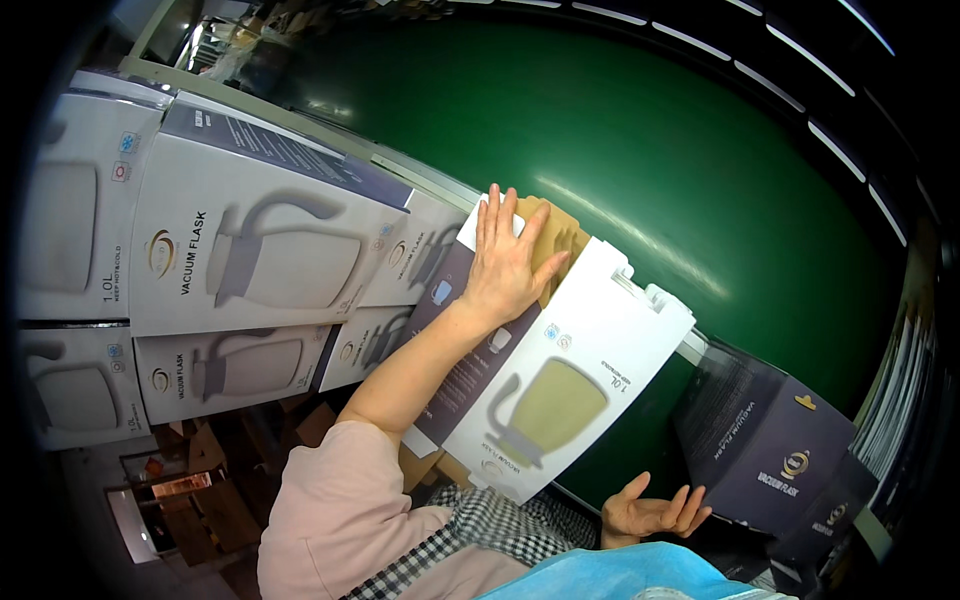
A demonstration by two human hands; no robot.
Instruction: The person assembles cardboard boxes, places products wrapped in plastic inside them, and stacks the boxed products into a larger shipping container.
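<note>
In front of me lies a tilted white and purple carton [590, 350] printed with a green jug. Its far end is unfolded, and a brown cardboard piece [560, 228] shows there. My left hand [505, 265] reaches over the purple side, with fingers stretched out across the brown cardboard and a white flap. Lower right, my right hand [655, 512] is turned partly palm up with its fingers apart, holding nothing. It is nearest to a dark purple carton [765, 440], just off that carton's lower left edge.
White cartons [270, 230] printed with jugs are stacked in two rows on the left. A wide green work surface [480, 110] stretches behind, with a pale metal rail [430, 180] along its edge. Flat sheets [900, 390] stand in a stack at far right.
</note>
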